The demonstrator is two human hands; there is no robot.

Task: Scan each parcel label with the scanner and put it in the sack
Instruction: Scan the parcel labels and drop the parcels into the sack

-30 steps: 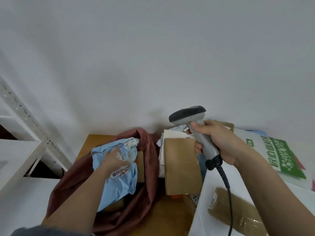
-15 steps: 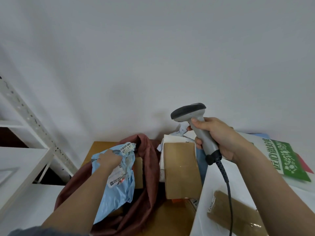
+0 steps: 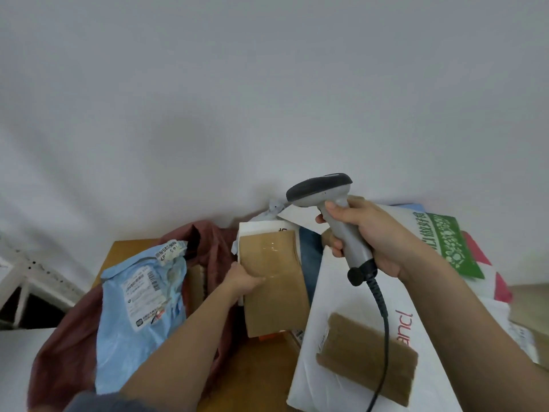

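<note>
A dark red sack (image 3: 68,331) lies open on the wooden table at the left, with a light blue mailer (image 3: 139,316) resting in its mouth, label up. My left hand (image 3: 242,282) grips the left edge of a brown cardboard parcel (image 3: 276,281) in the middle of the pile. My right hand (image 3: 374,242) holds a grey scanner (image 3: 332,209) by its handle above the parcels, head pointing left, its black cable hanging down.
A white mailer (image 3: 350,295) with a brown taped patch lies at the front right. Behind it sit a white bag with green print (image 3: 439,242) and other parcels. A white metal shelf (image 3: 26,275) stands at the left. A wall is close behind.
My left hand let go of the blue mailer, leaving it in the sack, and moved right to take the brown cardboard parcel. The scanner stayed roughly where it was.
</note>
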